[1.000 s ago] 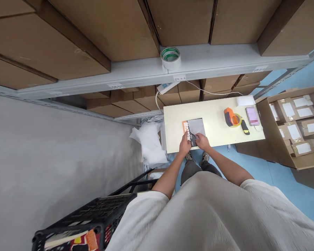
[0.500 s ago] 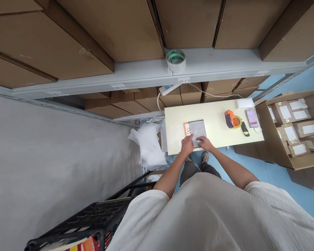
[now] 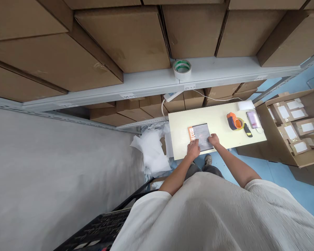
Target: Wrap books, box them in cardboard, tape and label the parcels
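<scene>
A flat, dark grey book [image 3: 202,134] with an orange strip and white lettering along its left side lies on the pale yellow table [image 3: 178,139]. My left hand [image 3: 193,150] rests at the book's lower left, its fingers stretched over the cover. At the right edge of the book, my right hand [image 3: 214,140] is closed on the border, thumb on top; its other fingers are partly hidden. Farther right on the table are an orange tape dispenser [image 3: 234,121] with yellow tape, a black and yellow box cutter [image 3: 247,130] and a purple phone, partly blurred [image 3: 253,119].
Shelves of cardboard boxes [image 3: 125,38] stand ahead, with a tape roll [image 3: 182,69] on the ledge. White foam sheets [image 3: 154,150] are piled left of the table. A large carton [image 3: 274,146] of small boxes stands right. A black crate [image 3: 107,226] is at lower left.
My right hand has moved from the book's lower middle to its right edge. My left hand remains at the lower left. The whole view has shifted slightly.
</scene>
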